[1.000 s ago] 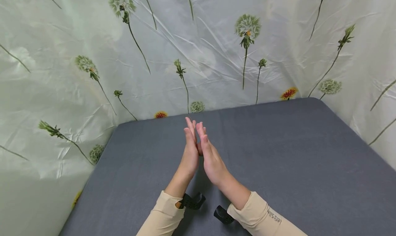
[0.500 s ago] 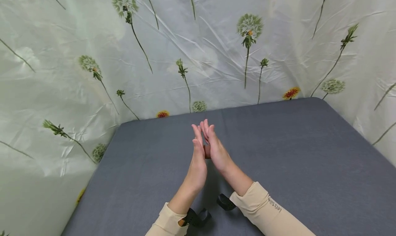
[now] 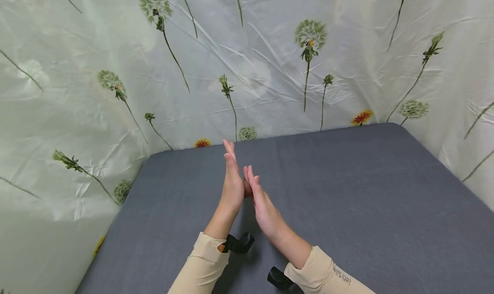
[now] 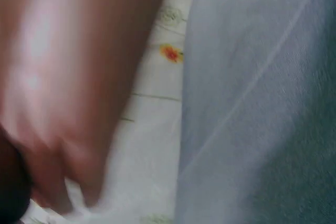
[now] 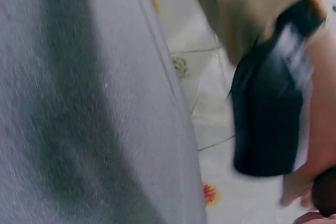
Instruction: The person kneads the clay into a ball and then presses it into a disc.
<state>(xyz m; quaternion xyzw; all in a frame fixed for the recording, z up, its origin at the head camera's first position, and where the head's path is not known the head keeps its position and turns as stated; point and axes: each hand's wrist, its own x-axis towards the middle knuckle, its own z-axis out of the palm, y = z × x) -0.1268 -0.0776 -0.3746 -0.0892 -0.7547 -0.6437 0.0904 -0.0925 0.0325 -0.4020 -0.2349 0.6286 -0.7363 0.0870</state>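
Observation:
A small brown, rounded lump (image 3: 248, 189), its material unclear, is between the two palms in the head view. My left hand (image 3: 233, 187) presses against it from the left, fingers straight and pointing up and away. From the right, my right hand (image 3: 268, 212) presses flat on its other side, fingers also straight and lower than the left fingertips. Most of the lump is hidden by the palms. In the right wrist view, the dark lump (image 5: 325, 193) shows at the right edge. The left wrist view shows a blurred hand (image 4: 63, 93).
Both hands are above a grey cloth-covered table (image 3: 347, 191). Behind it hangs a shiny pale curtain (image 3: 262, 67) printed with dandelions. Black wrist cameras are on both wrists, the left camera (image 3: 240, 243) and the right camera (image 3: 278, 278).
The palms slide against each other with the lump between them. Since half a second ago, my left hand has moved forward and left, and my right hand has drawn back toward me.

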